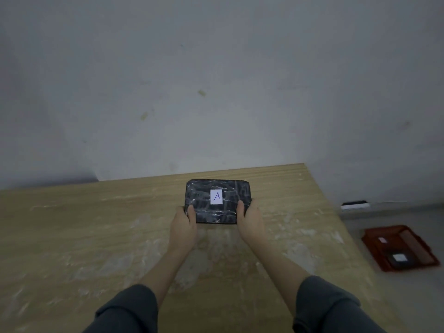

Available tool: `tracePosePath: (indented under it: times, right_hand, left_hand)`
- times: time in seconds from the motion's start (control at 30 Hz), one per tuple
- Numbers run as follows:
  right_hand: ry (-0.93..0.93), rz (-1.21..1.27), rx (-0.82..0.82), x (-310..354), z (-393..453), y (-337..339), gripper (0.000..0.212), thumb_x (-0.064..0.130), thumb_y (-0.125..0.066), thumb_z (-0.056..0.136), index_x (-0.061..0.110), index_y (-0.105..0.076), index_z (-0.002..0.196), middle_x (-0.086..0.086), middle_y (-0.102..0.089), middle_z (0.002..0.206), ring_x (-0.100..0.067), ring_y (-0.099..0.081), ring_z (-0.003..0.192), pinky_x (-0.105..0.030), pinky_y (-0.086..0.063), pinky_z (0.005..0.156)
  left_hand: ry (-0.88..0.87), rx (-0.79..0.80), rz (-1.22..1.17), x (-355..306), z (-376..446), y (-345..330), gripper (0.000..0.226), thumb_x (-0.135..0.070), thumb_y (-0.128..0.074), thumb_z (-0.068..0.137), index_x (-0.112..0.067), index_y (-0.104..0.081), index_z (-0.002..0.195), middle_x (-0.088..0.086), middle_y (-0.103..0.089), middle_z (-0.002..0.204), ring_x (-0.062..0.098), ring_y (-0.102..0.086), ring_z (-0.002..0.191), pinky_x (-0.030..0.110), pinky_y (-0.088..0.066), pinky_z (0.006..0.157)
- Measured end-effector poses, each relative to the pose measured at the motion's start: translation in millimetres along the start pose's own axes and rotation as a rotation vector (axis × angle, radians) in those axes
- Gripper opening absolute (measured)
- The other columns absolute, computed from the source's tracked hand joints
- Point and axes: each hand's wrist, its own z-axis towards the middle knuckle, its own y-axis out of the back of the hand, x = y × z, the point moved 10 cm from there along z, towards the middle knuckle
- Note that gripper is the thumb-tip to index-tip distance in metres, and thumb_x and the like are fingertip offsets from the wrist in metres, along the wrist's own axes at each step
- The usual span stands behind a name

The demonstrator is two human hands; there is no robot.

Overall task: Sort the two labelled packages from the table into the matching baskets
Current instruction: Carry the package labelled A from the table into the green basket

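Observation:
A black, tape-wrapped package [204, 195] with a white label reading "A" lies near the far edge of the wooden table [72, 236]. My left hand [183, 224] grips its near left corner, thumb on top. My right hand [249, 221] grips its near right corner the same way. On the floor at the right stands a red basket [374, 246]. Inside it lies a second dark package [400, 259] with a white label that I cannot read. No other basket is in view.
A grey wall rises directly behind the table. The table's right edge runs diagonally toward me, with grey floor beyond it. A white socket strip [355, 205] lies on the floor by the wall.

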Motion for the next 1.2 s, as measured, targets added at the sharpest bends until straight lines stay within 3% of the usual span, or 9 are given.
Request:
tracePosePath:
  times: [0.1,0.27,0.33,0.53,0.7,0.8,0.93,1.1,1.2]
  right_hand:
    - [-0.028,-0.022,-0.065,-24,-1,52,0.053,0.039,-0.032,0.099,-0.002,-0.037,0.131,-0.023,-0.055,0.124,-0.036,-0.056,0.108,-0.035,-0.043,0.077]
    - [-0.059,-0.014,-0.183,-80,-7,154,0.046,0.038,-0.034,0.098,-0.001,-0.044,0.119,-0.023,-0.061,0.111,-0.038,-0.059,0.098,-0.046,-0.05,0.081]
    - [-0.081,-0.045,-0.208,-107,-11,195,0.042,0.039,-0.034,0.098,0.002,-0.046,0.112,-0.02,-0.063,0.106,-0.037,-0.061,0.094,-0.045,-0.049,0.076]
    - [-0.139,-0.032,-0.231,-197,-12,315,0.037,0.038,-0.033,0.099,0.004,-0.044,0.106,-0.022,-0.064,0.106,-0.04,-0.062,0.094,-0.052,-0.052,0.082]
    - [-0.188,-0.031,-0.201,-274,1,391,0.04,0.037,-0.032,0.099,0.001,-0.042,0.113,-0.021,-0.061,0.108,-0.036,-0.061,0.094,-0.038,-0.045,0.07]
    - [-0.189,-0.039,-0.191,-310,16,425,0.036,0.034,-0.033,0.1,0.001,-0.043,0.107,-0.014,-0.057,0.092,-0.028,-0.056,0.078,-0.033,-0.04,0.055]
    - [-0.19,-0.049,-0.181,-353,54,450,0.025,0.033,-0.035,0.1,0.008,-0.038,0.094,-0.01,-0.054,0.084,-0.022,-0.051,0.068,-0.022,-0.035,0.045]
    - [-0.217,-0.055,-0.114,-403,113,457,0.03,0.033,-0.035,0.1,0.004,-0.043,0.101,-0.006,-0.05,0.086,-0.022,-0.049,0.073,-0.03,-0.038,0.055]
    - [-0.257,-0.02,-0.08,-436,148,455,0.027,0.033,-0.036,0.1,0.006,-0.041,0.098,-0.007,-0.051,0.089,-0.023,-0.049,0.076,-0.031,-0.039,0.064]
  left_hand:
    - [-0.031,0.058,0.002,-39,-17,-36,0.031,-0.031,-0.029,0.099,-0.006,-0.045,0.091,0.008,-0.053,0.078,0.025,-0.05,0.072,0.033,-0.034,0.059]
    - [-0.107,0.133,-0.017,-112,-61,-114,0.039,-0.031,-0.028,0.099,0.0,-0.049,0.11,0.008,-0.053,0.09,0.024,-0.049,0.079,0.031,-0.035,0.068]
    - [-0.124,0.164,-0.018,-139,-82,-149,0.039,-0.031,-0.028,0.099,0.0,-0.048,0.111,0.008,-0.053,0.091,0.024,-0.049,0.08,0.031,-0.035,0.068]
    - [-0.145,0.217,-0.048,-215,-141,-266,0.036,-0.028,-0.029,0.099,0.0,-0.05,0.108,0.011,-0.055,0.093,0.027,-0.052,0.083,0.032,-0.035,0.069]
    - [-0.127,0.237,-0.051,-261,-180,-354,0.038,-0.027,-0.03,0.099,0.003,-0.051,0.108,0.021,-0.059,0.101,0.036,-0.057,0.095,0.033,-0.034,0.07]
    - [-0.111,0.254,-0.028,-278,-195,-400,0.033,-0.028,-0.028,0.1,-0.002,-0.05,0.102,0.018,-0.058,0.093,0.035,-0.057,0.089,0.032,-0.034,0.069]
    - [-0.081,0.273,0.026,-292,-196,-456,0.027,-0.03,-0.026,0.1,-0.008,-0.042,0.094,-0.002,-0.044,0.066,0.02,-0.043,0.062,0.033,-0.03,0.056]
    - [-0.015,0.289,0.023,-287,-171,-528,0.037,-0.031,-0.025,0.1,-0.001,-0.047,0.105,0.009,-0.053,0.086,0.023,-0.049,0.075,0.031,-0.032,0.054]
    - [0.047,0.308,0.038,-279,-150,-571,0.041,-0.032,-0.026,0.099,0.001,-0.049,0.107,0.011,-0.053,0.089,0.028,-0.054,0.083,0.031,-0.035,0.064]
